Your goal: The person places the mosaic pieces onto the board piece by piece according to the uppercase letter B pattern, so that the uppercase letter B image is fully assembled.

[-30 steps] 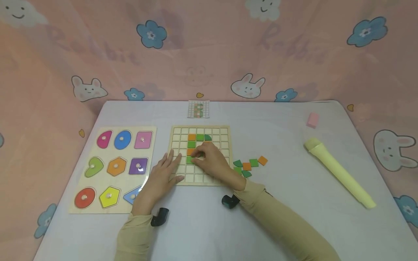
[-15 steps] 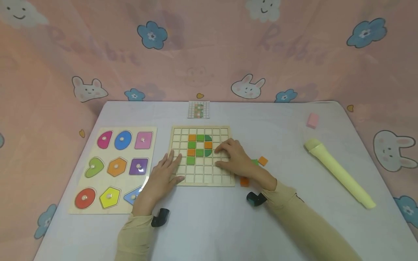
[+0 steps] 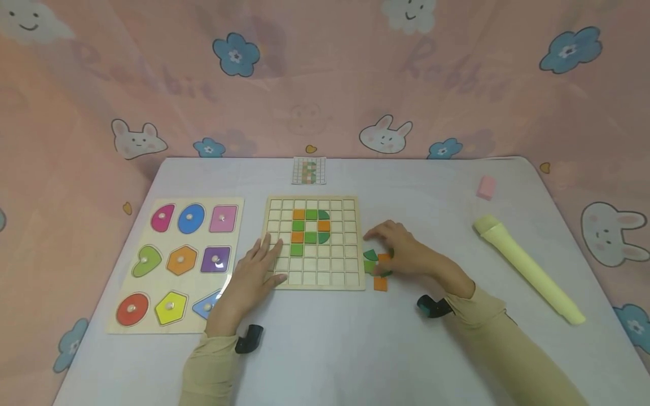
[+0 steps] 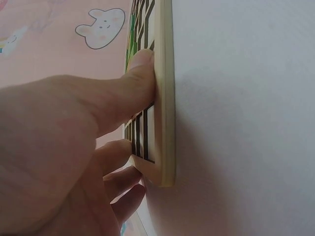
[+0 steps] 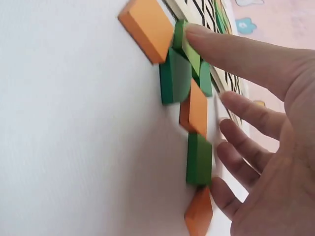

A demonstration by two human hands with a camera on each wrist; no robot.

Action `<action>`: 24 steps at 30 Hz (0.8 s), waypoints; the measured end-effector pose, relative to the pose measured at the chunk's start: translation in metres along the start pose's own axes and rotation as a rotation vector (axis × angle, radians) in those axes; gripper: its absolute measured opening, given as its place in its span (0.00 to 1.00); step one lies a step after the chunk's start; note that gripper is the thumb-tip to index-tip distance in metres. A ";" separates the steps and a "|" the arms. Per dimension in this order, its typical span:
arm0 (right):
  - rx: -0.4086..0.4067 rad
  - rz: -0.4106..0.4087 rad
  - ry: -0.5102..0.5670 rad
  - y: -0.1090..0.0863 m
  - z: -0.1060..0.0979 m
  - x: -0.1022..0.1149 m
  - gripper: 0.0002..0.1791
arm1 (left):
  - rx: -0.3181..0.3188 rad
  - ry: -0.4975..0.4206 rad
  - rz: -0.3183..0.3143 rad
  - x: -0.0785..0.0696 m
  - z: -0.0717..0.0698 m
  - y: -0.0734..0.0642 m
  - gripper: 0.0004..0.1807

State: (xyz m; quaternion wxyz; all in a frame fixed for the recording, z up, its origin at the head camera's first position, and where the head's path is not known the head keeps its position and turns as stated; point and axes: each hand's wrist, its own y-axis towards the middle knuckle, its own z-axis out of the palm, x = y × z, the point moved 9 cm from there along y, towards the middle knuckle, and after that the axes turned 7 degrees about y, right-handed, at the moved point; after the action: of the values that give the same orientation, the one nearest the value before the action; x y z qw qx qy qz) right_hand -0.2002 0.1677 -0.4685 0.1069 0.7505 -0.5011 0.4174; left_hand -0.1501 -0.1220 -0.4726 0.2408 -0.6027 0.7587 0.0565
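My left hand [image 3: 250, 276] rests with straight fingers on the left edge of a wooden grid board [image 3: 350, 276]; in the left wrist view its thumb [image 4: 140, 73] lies over the board's rim. Green and orange tiles [image 3: 311, 237] in the grid form a P shape, with rounded dark green pieces [image 3: 323, 215] on its right side. My right hand [image 3: 408, 251] hovers, fingers loosely bent and apart, over a cluster of loose tiles beside the board. In the right wrist view, its thumb overlaps a light green tile [image 5: 191, 54], near orange [image 5: 147, 29] and green tiles [image 5: 199, 160].
A small pattern card [image 3: 308, 171] lies behind the board. To the left is a knob puzzle board [image 3: 152, 276] with coloured shapes. A pale yellow stick-like object [image 3: 530, 270] and a pink block [image 3: 486, 187] lie at the right of the white table [image 3: 315, 355].
My right hand has moved right, from the grid to the loose tiles. Two rounded green pieces, an orange tile and a green tile it covered now show on the grid. The left hand stays put.
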 end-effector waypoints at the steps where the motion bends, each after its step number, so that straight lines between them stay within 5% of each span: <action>1: 0.003 0.009 -0.005 -0.002 -0.002 -0.003 0.37 | 0.002 0.000 -0.001 0.000 0.000 0.000 0.43; 9: -0.017 0.013 0.018 -0.014 -0.016 -0.018 0.28 | 0.008 0.011 0.000 -0.001 -0.001 -0.001 0.42; 24: -0.127 -0.007 0.051 -0.008 -0.019 -0.013 0.08 | 0.013 0.010 -0.006 0.001 0.000 -0.001 0.43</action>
State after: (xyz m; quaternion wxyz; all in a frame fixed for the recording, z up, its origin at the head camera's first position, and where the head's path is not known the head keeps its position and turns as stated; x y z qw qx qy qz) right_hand -0.2058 0.1908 -0.4637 0.1682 0.7331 -0.5212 0.4034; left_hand -0.1494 -0.1227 -0.4731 0.2409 -0.6035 0.7586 0.0478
